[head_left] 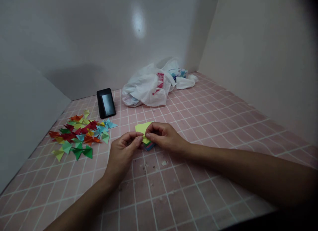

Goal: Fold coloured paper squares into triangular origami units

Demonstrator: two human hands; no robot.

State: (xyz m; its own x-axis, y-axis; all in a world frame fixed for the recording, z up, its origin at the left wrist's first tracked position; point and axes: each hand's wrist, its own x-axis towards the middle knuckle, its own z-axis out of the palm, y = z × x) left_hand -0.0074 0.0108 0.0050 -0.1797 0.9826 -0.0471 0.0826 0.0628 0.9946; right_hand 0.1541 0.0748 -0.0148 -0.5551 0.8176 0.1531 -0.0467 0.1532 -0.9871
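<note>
Left hand (pixel 121 154) and right hand (pixel 165 136) both nearly closed, pinching a yellow-green paper square (pixel 142 129) between fingertips at centre frame, held just above a coloured paper stack (pixel 149 146). Folded paper pieces (pixel 79 135) sit apart at left, within reach. Black phone (pixel 106 103) and white plastic bag (pixel 146 86) lie farther back on pink tile (pixel 159 198).

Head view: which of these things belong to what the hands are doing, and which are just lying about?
Belonging to the work:
left hand
right hand
yellow-green paper sheet, pinched by both hands
stack of coloured paper, just below it
pile of folded coloured paper pieces

Lying about:
black phone
white plastic bag
</note>
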